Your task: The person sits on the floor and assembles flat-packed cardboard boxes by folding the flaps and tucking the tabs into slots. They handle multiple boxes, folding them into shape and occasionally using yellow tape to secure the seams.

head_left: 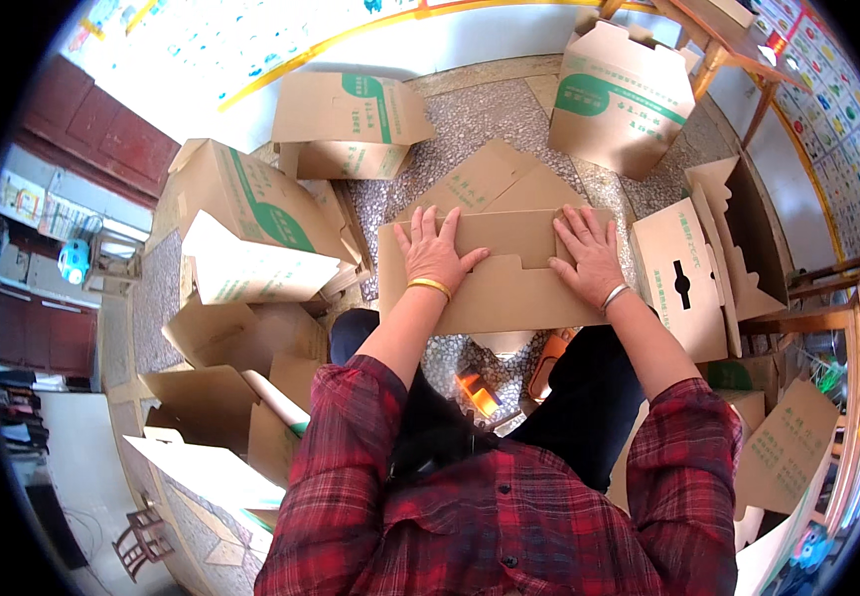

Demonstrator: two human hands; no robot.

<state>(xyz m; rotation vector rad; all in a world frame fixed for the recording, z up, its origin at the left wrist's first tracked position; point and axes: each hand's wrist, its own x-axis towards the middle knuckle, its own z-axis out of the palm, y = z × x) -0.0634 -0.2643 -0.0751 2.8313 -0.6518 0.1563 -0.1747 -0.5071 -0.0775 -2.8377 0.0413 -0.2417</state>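
In the middle of the frame a flat cardboard sheet (495, 283) lies across the person's lap, its long side running left to right. The left hand (433, 253) rests palm down on the left part of the sheet, fingers spread wide and pointing toward the top of the frame; a gold bangle (430, 287) sits on that wrist. The right hand (586, 256) lies flat on the right part of the sheet in the same way, fingers open and a little fanned, with a silver bangle (614, 295) on its wrist. Neither hand grips anything; both press on the cardboard surface. A notched flap edge runs between the two hands, just below them.

Both forearms come up from the lower edge in red plaid sleeves (351, 467). Below the sheet, between the knees, an orange shoe (552, 360) shows on the speckled stone floor (480, 119).

Around the person stand and lie many more cardboard boxes. A folded box with a green stripe (351, 121) sits at the upper centre left, another closed box (621, 94) at the upper right. A box with a dark handle slot (680, 283) stands just right of the right hand. A heap of boxes (251, 228) fills the left side, and flat sheets (786, 447) lie at the lower right.
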